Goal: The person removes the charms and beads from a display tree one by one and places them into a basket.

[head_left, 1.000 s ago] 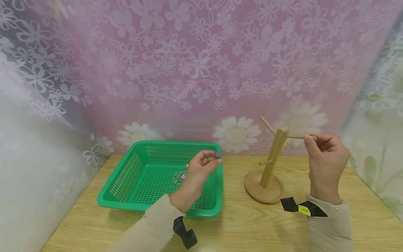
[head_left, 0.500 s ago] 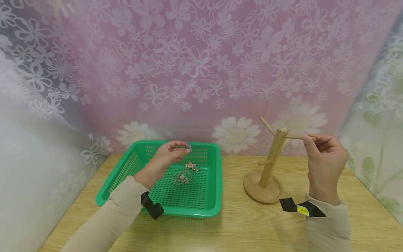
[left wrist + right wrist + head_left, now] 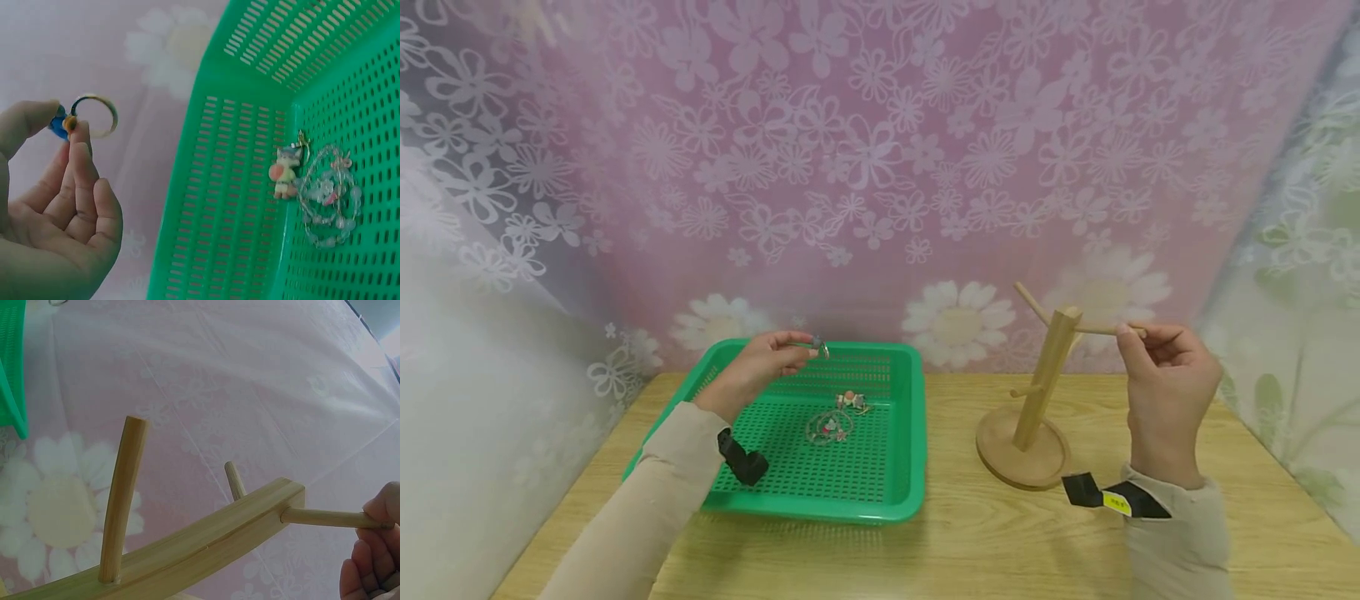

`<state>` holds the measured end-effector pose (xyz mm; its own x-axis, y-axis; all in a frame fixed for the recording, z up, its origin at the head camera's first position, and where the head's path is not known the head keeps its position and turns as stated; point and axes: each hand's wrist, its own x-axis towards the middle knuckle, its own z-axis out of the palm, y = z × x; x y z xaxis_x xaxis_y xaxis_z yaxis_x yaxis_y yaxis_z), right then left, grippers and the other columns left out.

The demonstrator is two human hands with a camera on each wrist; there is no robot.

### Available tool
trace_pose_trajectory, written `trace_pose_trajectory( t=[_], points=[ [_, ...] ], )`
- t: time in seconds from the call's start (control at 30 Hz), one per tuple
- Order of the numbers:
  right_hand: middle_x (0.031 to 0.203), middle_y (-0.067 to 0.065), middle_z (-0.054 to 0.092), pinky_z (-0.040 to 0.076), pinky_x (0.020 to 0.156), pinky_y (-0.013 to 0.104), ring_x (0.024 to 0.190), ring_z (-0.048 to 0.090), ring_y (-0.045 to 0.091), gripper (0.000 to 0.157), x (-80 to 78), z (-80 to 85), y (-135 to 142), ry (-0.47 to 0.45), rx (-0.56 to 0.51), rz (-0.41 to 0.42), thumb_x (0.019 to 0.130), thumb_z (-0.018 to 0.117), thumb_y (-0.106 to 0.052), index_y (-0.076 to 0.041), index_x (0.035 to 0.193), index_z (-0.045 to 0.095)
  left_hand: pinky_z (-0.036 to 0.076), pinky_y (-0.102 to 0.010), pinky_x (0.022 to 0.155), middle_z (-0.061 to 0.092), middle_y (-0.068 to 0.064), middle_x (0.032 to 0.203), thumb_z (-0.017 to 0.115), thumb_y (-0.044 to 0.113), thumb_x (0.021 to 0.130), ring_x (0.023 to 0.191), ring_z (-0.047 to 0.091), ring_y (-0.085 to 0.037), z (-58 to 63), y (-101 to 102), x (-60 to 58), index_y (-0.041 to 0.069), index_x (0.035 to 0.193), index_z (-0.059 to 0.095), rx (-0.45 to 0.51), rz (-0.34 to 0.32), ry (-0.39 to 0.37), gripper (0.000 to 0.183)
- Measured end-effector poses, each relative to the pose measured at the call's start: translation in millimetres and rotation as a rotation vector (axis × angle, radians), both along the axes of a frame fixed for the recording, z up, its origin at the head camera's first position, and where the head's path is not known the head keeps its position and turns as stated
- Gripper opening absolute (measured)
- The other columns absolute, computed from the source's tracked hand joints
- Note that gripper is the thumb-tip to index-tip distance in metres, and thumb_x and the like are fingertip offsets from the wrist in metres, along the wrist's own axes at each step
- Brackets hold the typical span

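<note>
My left hand (image 3: 756,367) is over the back left part of the green basket (image 3: 805,505). Thumb and fingertips pinch a small ring with a blue and orange ornament (image 3: 58,124), its thin hoop standing out from them. My right hand (image 3: 1176,383) pinches the outer end of an upper peg (image 3: 328,517) on a wooden mug tree (image 3: 1043,375). The post of the mug tree leans a little to the right above its round base. On the basket floor lie a clear beaded bracelet (image 3: 312,232) and a little animal figure charm (image 3: 284,175) with a gold clasp.
The basket and the mug tree stand side by side on a wood-grain table (image 3: 955,542). Close behind them hangs a pink flowered curtain (image 3: 865,208), with pale cloth at both sides. Other bare pegs (image 3: 124,500) stick out from the post.
My left hand has moved left with the ring, from the basket's right side to its back left. The charm and bracelet have come into fuller view. The right hand keeps its hold on the peg.
</note>
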<state>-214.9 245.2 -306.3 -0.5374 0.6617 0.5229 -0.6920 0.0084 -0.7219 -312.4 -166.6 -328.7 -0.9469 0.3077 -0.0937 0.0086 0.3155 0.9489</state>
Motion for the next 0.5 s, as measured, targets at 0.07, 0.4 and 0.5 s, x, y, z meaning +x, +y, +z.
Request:
trace_pose_trajectory(
  t=[0.07, 0.4, 0.5],
  points=[
    [0.066, 0.002, 0.063, 0.039, 0.047, 0.013, 0.054, 0.048, 0.008, 0.010, 0.2, 0.5, -0.4, -0.005, -0.004, -0.002, 0.076, 0.071, 0.008, 0.002, 0.072, 0.065, 0.037, -0.034, 0.080, 0.048, 0.004, 0.081, 0.058, 0.018, 0.093, 0.075, 0.041, -0.015, -1.6, -1.8, -2.1, 0.005, 0.133, 0.049, -0.010, -0.010, 0.003, 0.043],
    [0.066, 0.002, 0.063, 0.040, 0.049, 0.013, 0.056, 0.049, 0.009, 0.013, -0.8, 0.8, 0.6, -0.014, -0.009, -0.008, 0.076, 0.071, 0.008, 0.000, 0.069, 0.063, 0.040, -0.038, 0.083, 0.052, 0.006, 0.090, 0.060, 0.020, 0.093, 0.078, 0.045, -0.012, -17.1, -9.2, -16.4, 0.005, 0.129, 0.056, -0.065, -0.021, -0.009, 0.040],
    [0.066, 0.002, 0.064, 0.040, 0.049, 0.013, 0.056, 0.049, 0.009, 0.013, -1.9, 0.0, 0.6, -0.015, -0.003, -0.006, 0.076, 0.071, 0.009, 0.000, 0.069, 0.063, 0.042, -0.043, 0.094, 0.060, -0.002, 0.108, 0.061, 0.023, 0.092, 0.096, 0.055, -0.020, -23.2, -10.3, -18.1, 0.006, 0.129, 0.056, -0.090, -0.015, -0.028, 0.041]
  ],
)
